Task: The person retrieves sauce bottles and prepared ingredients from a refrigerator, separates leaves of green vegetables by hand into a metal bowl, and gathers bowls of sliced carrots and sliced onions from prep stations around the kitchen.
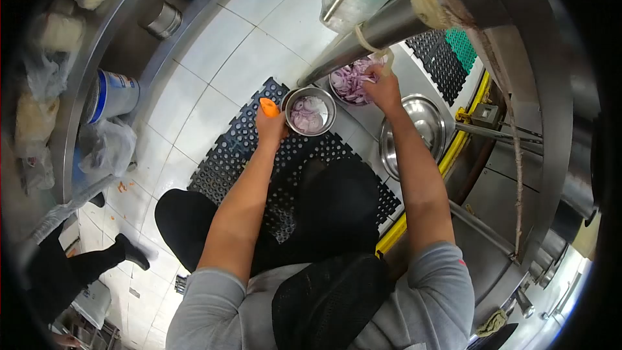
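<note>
My left hand [271, 126] is closed around an orange handle [269, 107], right beside a round steel bowl [330, 116] that has sliced red onion [308, 114] in it. My right hand [385, 89] reaches into a second bowl heaped with sliced purple onion [350, 84]; its fingers are pressed together at the onion, and what lies between them is too small to make out. Below that hand, a wide shiny steel bowl [420, 128] is partly covered by my right forearm.
A black perforated mat [227, 163] lies on the white tiled floor. Metal shelves at the left hold a white and blue bucket [118, 95] and plastic bags [109, 144]. Another person's leg and black shoe [132, 252] show at lower left. A steel bar [353, 48] crosses near the onions.
</note>
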